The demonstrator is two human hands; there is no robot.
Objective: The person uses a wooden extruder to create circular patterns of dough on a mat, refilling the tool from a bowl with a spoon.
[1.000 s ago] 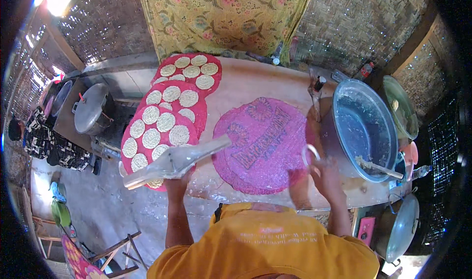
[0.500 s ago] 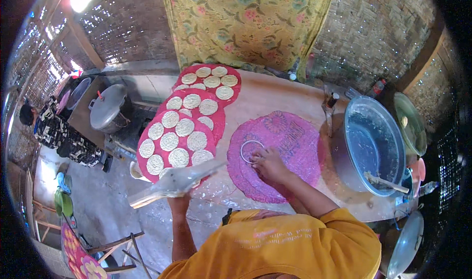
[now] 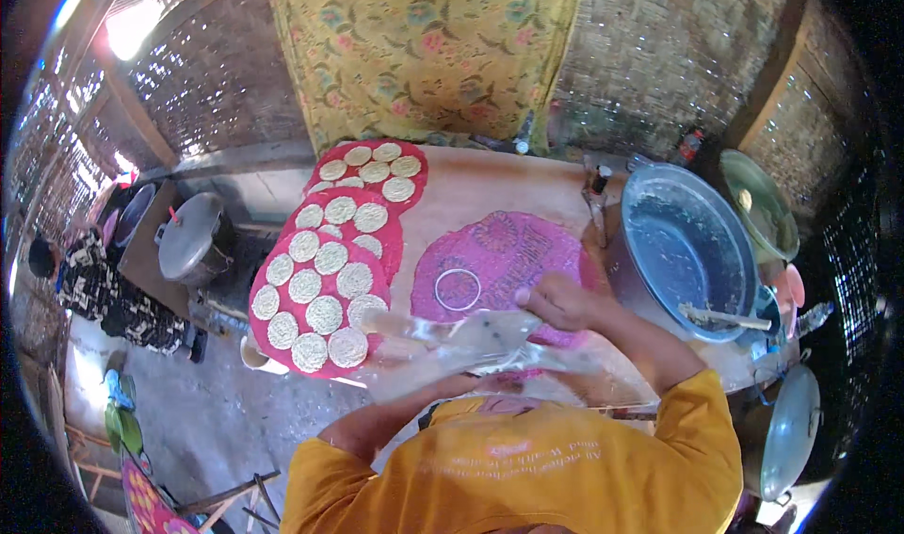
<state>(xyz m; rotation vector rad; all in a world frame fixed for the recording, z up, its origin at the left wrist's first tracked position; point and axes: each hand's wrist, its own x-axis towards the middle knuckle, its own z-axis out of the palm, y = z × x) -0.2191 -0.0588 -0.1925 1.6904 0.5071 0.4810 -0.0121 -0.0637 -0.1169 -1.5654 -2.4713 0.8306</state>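
Observation:
A clear plastic sheet (image 3: 490, 341), blurred by motion, is stretched in front of me at the table's near edge. My right hand (image 3: 562, 303) is closed at its upper right part. My left hand (image 3: 463, 383) is low behind the sheet, its fingers partly hidden as it holds the sheet. A thin white ring (image 3: 437, 290) lies on the round pink-purple plastic mat (image 3: 508, 237), left of my right hand. To the left, flat pale dough rounds (image 3: 324, 314) sit in groups on overlapping red-pink round mats (image 3: 273, 275).
On the right stands a large blue basin (image 3: 678, 242) with a wooden spatula (image 3: 725, 318) in it. Behind it is a green basin (image 3: 758, 204). A lidded metal pot (image 3: 191, 242) stands at the left, near another person (image 3: 118, 294) in patterned clothing. A floral cloth (image 3: 424, 54) hangs behind the table.
My right hand has left the ring and moved right to the sheet. My left hand has brought the sheet from over the dough rounds rightward, in front of my body. The view has shifted slightly.

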